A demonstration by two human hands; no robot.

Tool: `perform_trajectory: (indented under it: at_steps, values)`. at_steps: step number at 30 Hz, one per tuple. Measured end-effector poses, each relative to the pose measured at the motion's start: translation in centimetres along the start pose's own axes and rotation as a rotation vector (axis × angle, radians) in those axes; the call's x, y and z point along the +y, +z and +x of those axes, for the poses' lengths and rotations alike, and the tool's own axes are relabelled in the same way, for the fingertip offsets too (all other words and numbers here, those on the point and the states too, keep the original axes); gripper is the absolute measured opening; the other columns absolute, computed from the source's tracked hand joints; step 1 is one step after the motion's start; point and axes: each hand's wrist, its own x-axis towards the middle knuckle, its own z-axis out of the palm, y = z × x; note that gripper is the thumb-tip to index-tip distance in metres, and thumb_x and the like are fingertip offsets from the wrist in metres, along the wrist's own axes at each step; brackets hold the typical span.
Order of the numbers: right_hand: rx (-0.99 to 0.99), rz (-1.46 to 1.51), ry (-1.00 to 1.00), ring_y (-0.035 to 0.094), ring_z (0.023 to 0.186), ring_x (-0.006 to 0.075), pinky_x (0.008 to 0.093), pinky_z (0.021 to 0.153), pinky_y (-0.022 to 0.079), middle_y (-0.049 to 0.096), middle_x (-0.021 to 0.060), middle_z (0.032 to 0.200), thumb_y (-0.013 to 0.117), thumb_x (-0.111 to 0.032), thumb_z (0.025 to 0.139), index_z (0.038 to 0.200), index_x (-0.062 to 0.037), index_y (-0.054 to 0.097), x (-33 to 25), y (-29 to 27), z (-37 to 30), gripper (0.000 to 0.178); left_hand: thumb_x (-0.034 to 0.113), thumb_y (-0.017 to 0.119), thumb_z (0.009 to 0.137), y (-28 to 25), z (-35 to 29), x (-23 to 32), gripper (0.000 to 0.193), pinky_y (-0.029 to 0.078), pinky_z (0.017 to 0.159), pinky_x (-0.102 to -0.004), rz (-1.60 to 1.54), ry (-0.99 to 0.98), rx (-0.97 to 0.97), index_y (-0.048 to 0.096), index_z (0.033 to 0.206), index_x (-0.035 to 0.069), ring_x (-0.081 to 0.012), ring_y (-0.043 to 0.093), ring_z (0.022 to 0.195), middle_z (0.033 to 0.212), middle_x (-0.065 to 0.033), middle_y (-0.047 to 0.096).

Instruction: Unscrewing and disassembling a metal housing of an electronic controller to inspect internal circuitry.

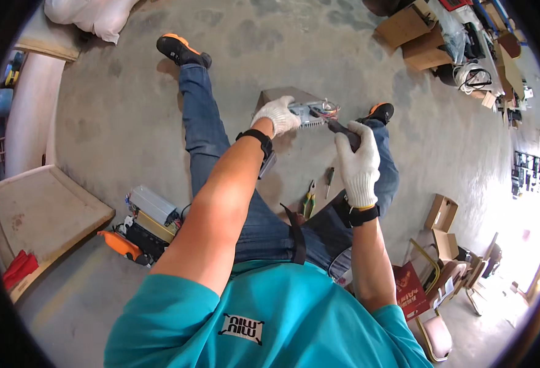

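Note:
I sit on a concrete floor with my legs spread. My left hand, in a white knit glove, grips a small silver finned metal box with coloured wires at its far end. My right hand, also gloved, is closed around the dark handle of a screwdriver whose tip points at the box. Both hands are raised above a flat piece of cardboard on the floor between my legs.
Green-handled pliers and a second screwdriver lie on the floor by my right knee. A pile of silver boxes and an orange tool sits at my left. Cardboard boxes stand far right, chairs near right, a wooden board at left.

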Motion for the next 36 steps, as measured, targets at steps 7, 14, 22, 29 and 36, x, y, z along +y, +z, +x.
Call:
perform_trajectory:
  at_steps: [7,14,22,29,36]
  values:
    - [-0.047,-0.045,-0.078,0.073,0.110,0.0335,0.0430,0.098,0.057,0.073,0.0179,0.118,0.075,-0.017,0.099,0.128,-0.0022,0.070,-0.1,1.5,0.3,0.033,0.026,0.075,0.081,0.5,0.3,-0.2,0.083,0.059,0.106,-0.0455,-0.008,-0.008,-0.011,0.057,0.162,0.017,-0.0381,0.074,0.126,0.139,-0.0232,0.074]
    - [-0.049,-0.067,-0.113,0.072,0.107,0.0346,0.0436,0.097,0.057,0.072,0.0182,0.117,0.076,-0.017,0.098,0.127,-0.0021,0.070,0.0,1.9,0.5,0.033,0.028,0.077,0.081,0.8,0.6,-0.6,0.084,0.059,0.106,-0.0462,0.002,0.023,0.011,0.057,0.162,0.017,-0.0388,0.073,0.126,0.139,-0.0231,0.074]
    - [-0.070,-0.063,-0.126,0.071,0.108,0.0354,0.0445,0.098,0.057,0.071,0.0186,0.118,0.077,-0.017,0.098,0.127,-0.0025,0.070,0.3,2.2,0.7,0.033,0.029,0.075,0.081,0.6,1.1,-0.9,0.081,0.061,0.086,-0.0443,0.000,0.055,0.006,0.059,0.159,0.013,-0.0331,0.077,0.097,0.119,-0.0220,0.079]
    - [-0.025,-0.153,-0.196,0.071,0.108,0.0362,0.0456,0.097,0.057,0.071,0.0181,0.118,0.076,-0.017,0.098,0.127,-0.0037,0.071,0.7,2.5,1.0,0.032,0.029,0.074,0.081,0.8,1.0,-1.1,0.082,0.062,0.076,-0.0435,0.033,0.085,0.048,0.058,0.159,0.011,-0.0298,0.078,0.079,0.107,-0.0209,0.081]
    - [-0.045,-0.105,-0.175,0.071,0.109,0.0364,0.0455,0.097,0.057,0.071,0.0182,0.118,0.077,-0.016,0.098,0.127,-0.0038,0.071,0.7,2.3,1.0,0.032,0.029,0.079,0.079,0.4,0.8,-0.4,0.087,0.058,0.100,-0.0451,0.032,0.035,0.008,0.057,0.162,0.014,-0.0359,0.073,0.116,0.133,-0.0214,0.075]
